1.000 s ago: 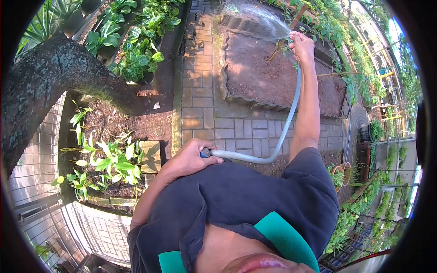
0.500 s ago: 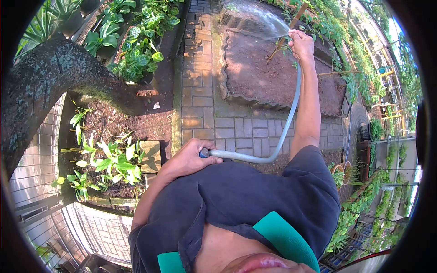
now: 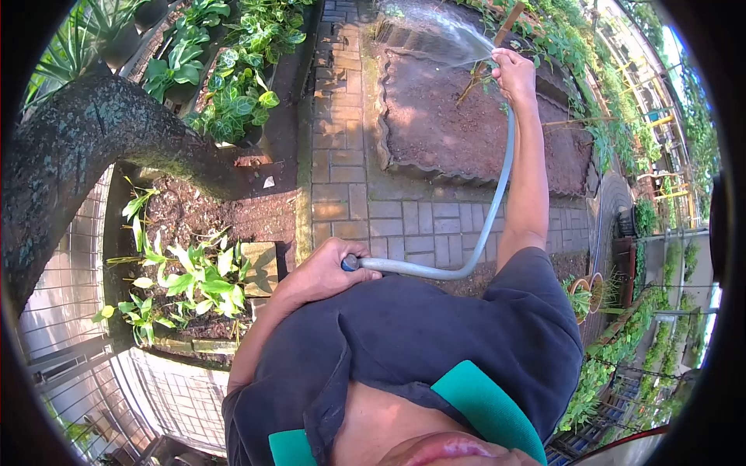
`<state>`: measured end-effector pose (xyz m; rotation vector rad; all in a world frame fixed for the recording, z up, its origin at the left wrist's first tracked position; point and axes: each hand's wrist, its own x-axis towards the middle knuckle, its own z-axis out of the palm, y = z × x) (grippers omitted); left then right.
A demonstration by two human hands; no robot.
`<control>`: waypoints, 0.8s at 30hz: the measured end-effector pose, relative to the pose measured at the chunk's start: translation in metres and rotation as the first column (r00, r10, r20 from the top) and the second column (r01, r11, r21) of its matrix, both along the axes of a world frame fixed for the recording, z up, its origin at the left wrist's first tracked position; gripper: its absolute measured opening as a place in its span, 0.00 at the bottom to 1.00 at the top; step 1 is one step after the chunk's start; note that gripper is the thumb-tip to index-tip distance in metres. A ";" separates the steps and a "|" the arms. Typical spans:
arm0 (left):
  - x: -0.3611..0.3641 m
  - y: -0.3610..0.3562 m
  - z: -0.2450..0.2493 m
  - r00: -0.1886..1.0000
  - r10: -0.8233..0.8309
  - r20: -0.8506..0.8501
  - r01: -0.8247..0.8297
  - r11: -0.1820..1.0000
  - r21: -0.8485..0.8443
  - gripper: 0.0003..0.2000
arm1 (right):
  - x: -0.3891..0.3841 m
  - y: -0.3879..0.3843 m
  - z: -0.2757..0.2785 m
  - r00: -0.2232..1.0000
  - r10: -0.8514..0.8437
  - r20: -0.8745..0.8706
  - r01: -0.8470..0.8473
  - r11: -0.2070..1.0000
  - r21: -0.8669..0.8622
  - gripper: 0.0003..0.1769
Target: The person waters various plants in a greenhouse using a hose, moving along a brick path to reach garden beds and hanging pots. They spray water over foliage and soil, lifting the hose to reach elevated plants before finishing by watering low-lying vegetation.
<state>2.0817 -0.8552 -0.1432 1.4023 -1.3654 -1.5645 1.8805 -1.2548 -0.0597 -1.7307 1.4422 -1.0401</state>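
A pale blue-grey garden hose (image 3: 488,225) curves between my two hands. My right hand (image 3: 514,76), at the end of my outstretched arm, is closed around the hose's far end. A fan of water (image 3: 458,39) sprays from there, away and to the left, over the far part of a soil bed (image 3: 443,101). Near my chest, my left hand (image 3: 330,268) grips the hose beside a dark, blue-rimmed piece (image 3: 350,262). My fingers hide part of that piece.
A brick path (image 3: 342,147) runs along the bed's scalloped edging (image 3: 383,116). A thick tree trunk (image 3: 101,116) leans in at left, above a leafy planting bed (image 3: 198,272). Potted plants (image 3: 587,295) stand at right, and a wooden stake (image 3: 509,23) rises near my right hand.
Both hands keep their grip and nearly the same position. The water spray has changed shape slightly, and the view has shifted very little.
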 end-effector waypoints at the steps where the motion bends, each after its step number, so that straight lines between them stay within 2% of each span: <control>1: 0.000 0.000 -0.001 1.000 -0.001 0.000 0.001 1.000 -0.006 0.12 | 0.000 0.000 0.000 1.000 -0.003 0.002 0.003 1.000 0.002 0.10; 15: -0.003 -0.002 0.001 1.000 -0.008 0.015 0.008 1.000 0.021 0.12 | -0.005 -0.001 -0.003 1.000 -0.009 0.010 0.009 1.000 -0.013 0.11; 17: -0.004 -0.002 -0.004 1.000 -0.007 0.016 0.007 1.000 -0.015 0.13 | -0.005 0.001 -0.002 1.000 -0.012 0.007 0.013 1.000 -0.029 0.11; 21: -0.007 -0.001 -0.003 1.000 0.007 0.014 -0.006 0.997 -0.080 0.15 | -0.005 -0.001 -0.005 0.999 -0.046 -0.019 0.043 0.992 -0.122 0.11; 24: -0.008 -0.003 0.003 0.997 -0.023 0.067 0.023 1.000 0.000 0.14 | -0.006 -0.002 -0.008 0.994 -0.092 -0.065 0.077 0.978 -0.194 0.12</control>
